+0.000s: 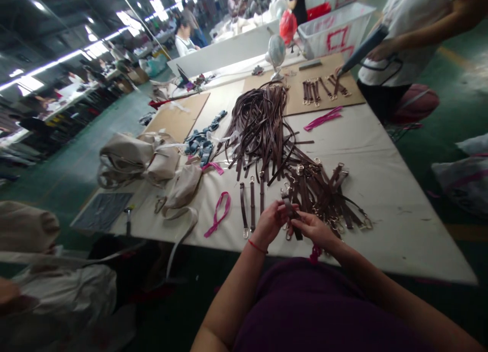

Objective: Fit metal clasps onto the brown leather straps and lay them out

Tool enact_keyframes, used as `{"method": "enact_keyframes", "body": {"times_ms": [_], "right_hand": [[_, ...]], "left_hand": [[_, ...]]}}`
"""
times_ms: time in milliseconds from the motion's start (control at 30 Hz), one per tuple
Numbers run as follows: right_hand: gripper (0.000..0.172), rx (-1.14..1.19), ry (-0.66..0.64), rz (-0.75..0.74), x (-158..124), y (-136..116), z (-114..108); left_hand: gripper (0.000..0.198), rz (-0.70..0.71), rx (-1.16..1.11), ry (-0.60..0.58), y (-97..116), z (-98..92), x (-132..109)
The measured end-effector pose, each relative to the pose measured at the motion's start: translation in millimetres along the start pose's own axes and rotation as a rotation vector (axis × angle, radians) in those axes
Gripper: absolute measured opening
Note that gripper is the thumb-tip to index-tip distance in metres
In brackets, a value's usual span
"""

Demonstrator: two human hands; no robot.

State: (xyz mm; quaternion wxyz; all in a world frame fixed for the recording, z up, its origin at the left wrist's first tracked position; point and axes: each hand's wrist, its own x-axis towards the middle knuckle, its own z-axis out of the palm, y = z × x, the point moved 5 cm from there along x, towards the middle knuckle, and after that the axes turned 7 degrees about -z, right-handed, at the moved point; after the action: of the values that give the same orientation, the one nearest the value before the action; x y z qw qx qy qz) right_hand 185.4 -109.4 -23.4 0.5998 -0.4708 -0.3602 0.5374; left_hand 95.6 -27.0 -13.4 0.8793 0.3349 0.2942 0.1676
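My left hand point(270, 224) and my right hand point(314, 229) meet at the near edge of the white table point(400, 189). Both pinch one brown leather strap point(290, 213) with a metal buckle between their fingers. Just beyond my right hand lies a heap of brown straps with gold buckles point(324, 192). Three single straps point(251, 202) lie side by side left of my left hand. A long pile of loose brown straps point(263, 125) stretches away up the middle of the table.
A pink ribbon loop point(218, 213) and beige cloth bags point(137, 158) lie to the left. Across the table a co-worker in white point(404, 31) holds a tool over straps on a brown board point(324, 90). A small fan point(276, 54) and a white bin point(335, 31) stand behind.
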Motion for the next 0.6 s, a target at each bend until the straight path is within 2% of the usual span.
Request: {"method": "enact_keyframes", "body": {"times_ms": [100, 300, 367, 500, 600], "right_hand": [[0.038, -0.033, 0.009, 0.015, -10.8, 5.8, -2.3], [0.045, -0.059, -0.011, 0.107, -26.3, 11.6, -7.2], [0.043, -0.117, 0.053, 0.058, -26.9, 7.2, -16.1], [0.041, -0.221, 0.32, -0.064, -14.9, -11.3, -44.9], [0.044, -0.125, 0.343, -0.065, 7.1, -23.4, -52.1]], "left_hand": [[0.033, -0.006, -0.014, -0.01, -1.4, 8.6, 2.6], [0.044, 0.044, 0.08, 0.055, -9.8, 14.6, 2.2], [0.046, 0.047, 0.108, 0.081, -9.3, 16.2, 2.8], [0.038, 0.008, 0.193, 0.092, -9.9, 23.1, 1.8], [0.034, -0.046, 0.263, 0.04, -15.3, 32.1, -1.4]]}}
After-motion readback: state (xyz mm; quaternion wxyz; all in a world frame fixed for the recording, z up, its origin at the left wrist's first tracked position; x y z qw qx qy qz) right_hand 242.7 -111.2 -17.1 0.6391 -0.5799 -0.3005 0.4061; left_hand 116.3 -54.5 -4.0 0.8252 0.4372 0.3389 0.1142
